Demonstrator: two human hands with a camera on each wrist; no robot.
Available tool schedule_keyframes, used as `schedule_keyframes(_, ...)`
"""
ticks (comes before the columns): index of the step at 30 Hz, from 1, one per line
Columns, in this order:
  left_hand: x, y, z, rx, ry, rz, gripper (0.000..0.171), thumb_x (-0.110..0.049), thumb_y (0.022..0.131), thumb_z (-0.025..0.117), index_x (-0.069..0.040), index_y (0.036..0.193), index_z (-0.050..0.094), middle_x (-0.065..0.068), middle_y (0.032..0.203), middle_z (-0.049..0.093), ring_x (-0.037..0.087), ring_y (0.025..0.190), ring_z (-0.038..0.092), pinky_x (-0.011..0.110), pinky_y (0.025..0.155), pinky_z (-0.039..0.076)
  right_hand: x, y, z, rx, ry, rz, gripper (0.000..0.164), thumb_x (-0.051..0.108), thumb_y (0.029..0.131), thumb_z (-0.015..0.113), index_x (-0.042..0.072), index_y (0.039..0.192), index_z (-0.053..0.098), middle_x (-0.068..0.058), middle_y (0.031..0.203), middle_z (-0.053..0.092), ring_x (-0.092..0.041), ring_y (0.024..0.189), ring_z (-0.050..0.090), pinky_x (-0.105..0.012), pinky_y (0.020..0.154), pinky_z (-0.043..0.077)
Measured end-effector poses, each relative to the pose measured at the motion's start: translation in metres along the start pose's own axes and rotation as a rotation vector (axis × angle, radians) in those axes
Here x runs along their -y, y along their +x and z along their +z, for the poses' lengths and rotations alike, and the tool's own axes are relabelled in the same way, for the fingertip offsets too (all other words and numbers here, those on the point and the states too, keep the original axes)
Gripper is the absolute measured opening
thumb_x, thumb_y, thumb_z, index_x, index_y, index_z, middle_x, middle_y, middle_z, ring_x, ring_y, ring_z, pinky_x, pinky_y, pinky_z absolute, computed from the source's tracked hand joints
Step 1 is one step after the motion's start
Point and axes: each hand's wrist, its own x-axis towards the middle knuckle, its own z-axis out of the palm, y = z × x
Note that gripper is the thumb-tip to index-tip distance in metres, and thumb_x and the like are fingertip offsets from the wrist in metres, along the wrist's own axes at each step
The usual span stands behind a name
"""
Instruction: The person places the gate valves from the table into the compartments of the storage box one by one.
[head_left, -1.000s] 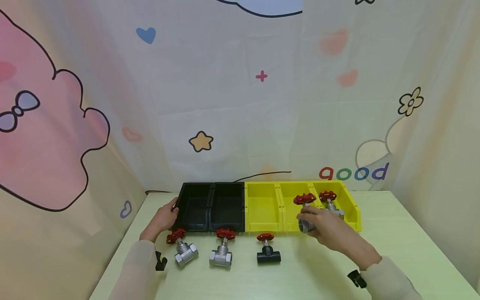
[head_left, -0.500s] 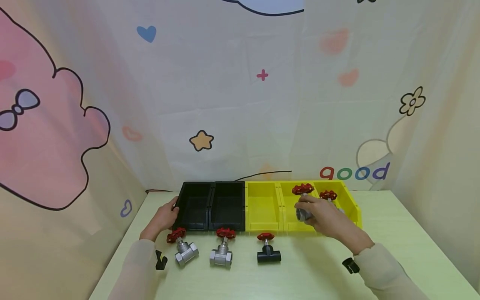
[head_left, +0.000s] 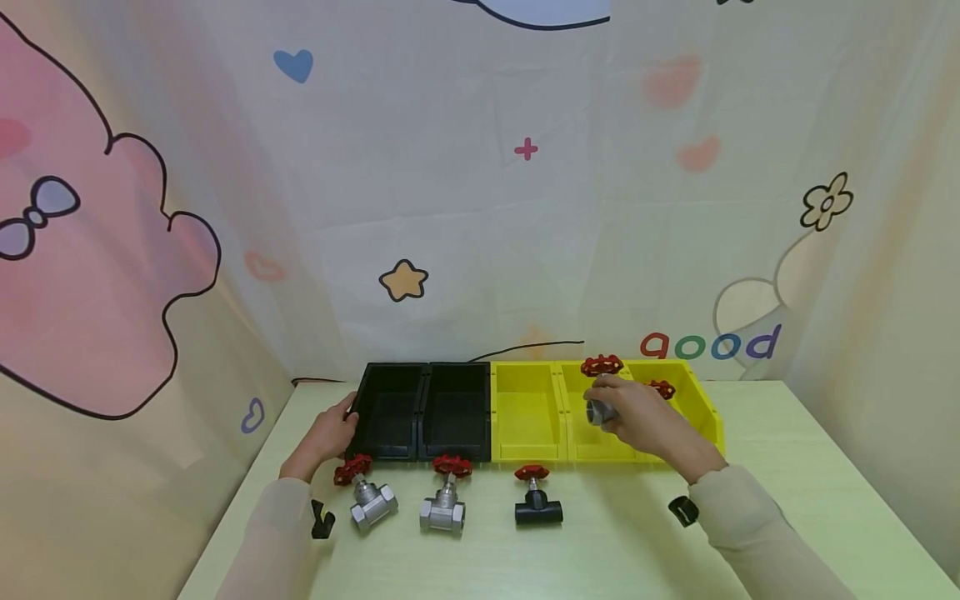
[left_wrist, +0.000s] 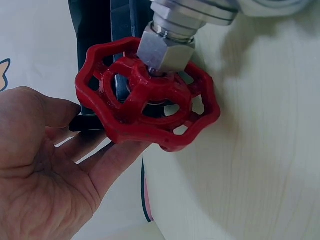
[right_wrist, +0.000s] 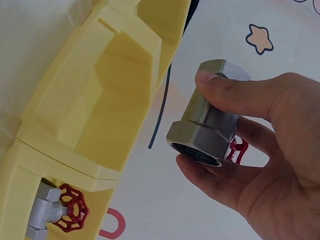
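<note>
My right hand point(head_left: 648, 417) holds a silver valve point(right_wrist: 205, 122) with a red handwheel over the middle yellow bin point(head_left: 581, 446). In the right wrist view the thumb lies on the valve's hexagonal body and the fingers curl beneath it. Another red-wheeled silver valve point(right_wrist: 50, 210) lies in the rightmost yellow bin point(head_left: 708, 417), mostly hidden by my right hand in the head view. At the far left, my left hand point(head_left: 326, 435) grips the outer wall of the leftmost black bin point(head_left: 386, 417) between thumb and fingers.
Along the table's front lie two silver valves, one tilted point(head_left: 371, 504) and one straighter point(head_left: 442, 512), plus a black valve point(head_left: 537, 510), all with red handwheels. A second black bin point(head_left: 455, 417) and another yellow bin point(head_left: 525, 408) stand in the row. A printed curtain point(head_left: 465, 208) hangs behind.
My right hand has lifted the silver valve up and slightly left, from the bins' front edge to over the middle yellow bin. The left hand stays put.
</note>
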Motion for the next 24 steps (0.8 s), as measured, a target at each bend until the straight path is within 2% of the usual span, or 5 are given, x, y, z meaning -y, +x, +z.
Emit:
schedule_keyframes(6,-0.001,0.000,0.000,0.001,-0.005,-0.011,0.056,-0.016,0.105,0.036,-0.001,0.156,0.018,0.033,0.123,0.058,0.022,0.060,0.062,0.031,0.053,0.052,-0.005,0.007,0.007,0.011,0.023,0.015,0.046,0.003,0.075,0.082,0.011,0.119,0.070,-0.009,0.125,0.063,-0.030,0.105,0.063,-0.046,0.090,0.056)
schedule_keyframes(13,-0.001,0.000,0.000,0.000,0.002,-0.008,0.056,-0.015,0.105,0.037,0.000,0.156,0.018,0.034,0.122,0.057,0.022,0.066,0.063,0.032,0.054,0.054,-0.008,0.015,0.015,0.036,0.072,0.062,0.045,0.002,0.078,0.080,0.011,0.121,0.069,-0.010,0.127,0.062,-0.031,0.109,0.062,-0.047,0.094,0.054)
schedule_keyframes(24,0.001,0.002,0.000,-0.001,-0.001,-0.017,0.056,-0.016,0.106,0.036,-0.002,0.157,0.017,0.032,0.121,0.059,0.021,0.060,0.062,0.031,0.053,0.053,-0.016,0.027,0.030,0.081,0.137,0.099,0.046,0.002,0.080,0.078,0.007,0.124,0.067,-0.013,0.133,0.060,-0.033,0.114,0.060,-0.049,0.097,0.052)
